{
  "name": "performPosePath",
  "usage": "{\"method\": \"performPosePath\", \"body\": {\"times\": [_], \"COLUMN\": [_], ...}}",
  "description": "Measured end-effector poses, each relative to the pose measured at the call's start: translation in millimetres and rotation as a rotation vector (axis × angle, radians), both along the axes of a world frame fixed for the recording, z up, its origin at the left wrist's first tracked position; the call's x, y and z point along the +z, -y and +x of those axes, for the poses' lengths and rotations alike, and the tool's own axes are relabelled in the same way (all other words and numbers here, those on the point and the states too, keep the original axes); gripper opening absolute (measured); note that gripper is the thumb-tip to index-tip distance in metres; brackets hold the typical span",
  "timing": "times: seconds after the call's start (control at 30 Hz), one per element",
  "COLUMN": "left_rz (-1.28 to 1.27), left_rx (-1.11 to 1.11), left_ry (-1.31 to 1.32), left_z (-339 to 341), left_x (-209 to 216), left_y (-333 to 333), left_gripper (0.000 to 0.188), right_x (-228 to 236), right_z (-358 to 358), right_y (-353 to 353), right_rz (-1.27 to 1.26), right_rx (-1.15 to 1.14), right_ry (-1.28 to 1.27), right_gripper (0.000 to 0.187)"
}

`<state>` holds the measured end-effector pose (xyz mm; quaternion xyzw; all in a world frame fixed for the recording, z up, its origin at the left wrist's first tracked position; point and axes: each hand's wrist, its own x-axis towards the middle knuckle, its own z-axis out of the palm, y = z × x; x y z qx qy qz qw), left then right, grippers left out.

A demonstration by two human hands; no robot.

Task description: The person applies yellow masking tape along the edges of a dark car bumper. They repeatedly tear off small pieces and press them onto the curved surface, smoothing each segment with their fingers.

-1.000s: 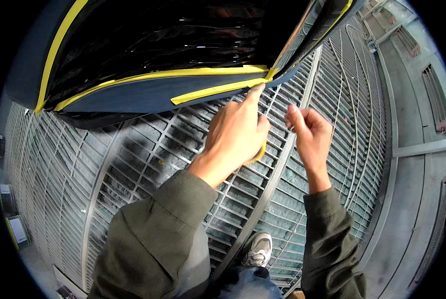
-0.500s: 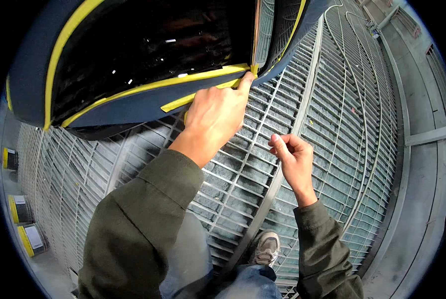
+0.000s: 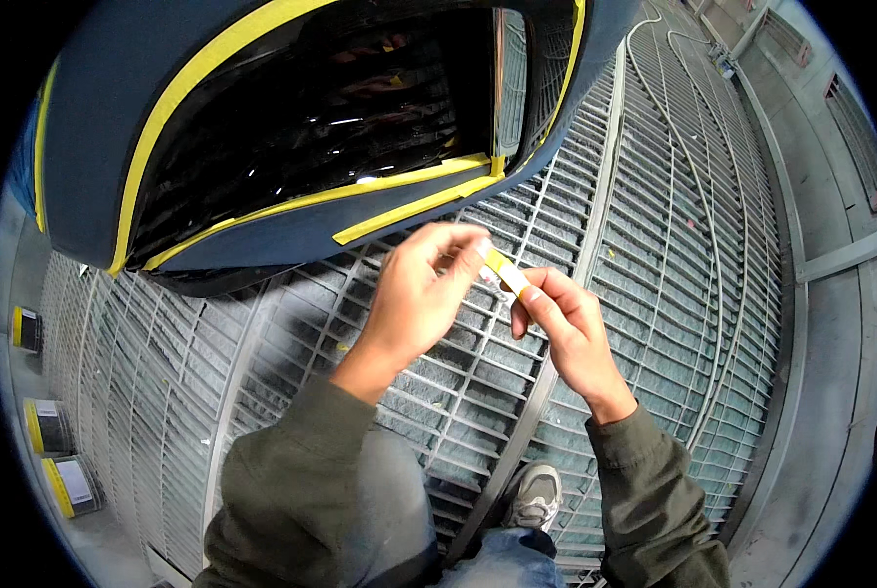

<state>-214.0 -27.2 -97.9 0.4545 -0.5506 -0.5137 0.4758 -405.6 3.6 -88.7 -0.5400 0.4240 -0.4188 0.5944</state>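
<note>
The left hand (image 3: 417, 294) and right hand (image 3: 574, 341) pinch a yellow masking-tape strip (image 3: 505, 270). A dark-blue panel (image 3: 105, 137) stands beyond.

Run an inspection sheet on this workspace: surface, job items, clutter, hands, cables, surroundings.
Surface: metal grating underfoot, dusty grey beneath its bars.
Job items: dark blue part with a glossy black panel; yellow edge tape along its borders; a short yellow tape piece between the hands, partly covered by fingers.
Clutter: three dark, yellow-marked containers at far left; a small yellow fleck among the bars.
Left hand: pinching the tape piece's upper end.
Right hand: pinching its lower end.
Cables: pale lines along the right; cable or hose, cannot tell.
Surroundings: grey structure with a crossbeam at right.
</note>
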Motion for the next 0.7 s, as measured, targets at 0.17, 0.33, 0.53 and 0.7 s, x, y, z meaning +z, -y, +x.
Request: {"method": "performPosePath", "body": {"times": [0.17,0.33,0.53,0.7], "left_rz": [-0.173,-0.189,-0.378,-0.628], "left_rx": [-0.122,0.049,0.300,0.434], "left_ry": [0.277,0.323,0.468,0.619], "left_z": [7.2,12.9,-3.4,-13.8], "left_x": [23.5,32.0,22.7,24.5], "left_y": [5.1,28.7,51.7,64.1], "left_gripper": [0.018,0.010,0.011,0.011], "right_x": [6.6,25.2,12.9,2.1], "right_z": [3.3,14.1,22.1,24.3], "right_y": [9.2,16.6,71.8,86.1], "right_rz": [-0.274,-0.305,-0.486,-0.543], "right_rx": [0.006,-0.054,-0.264,-0.421], "right_ry": [-0.422,-0.532,-0.853,-0.812], "right_gripper": [0.024,0.034,0.022,0.022]}}
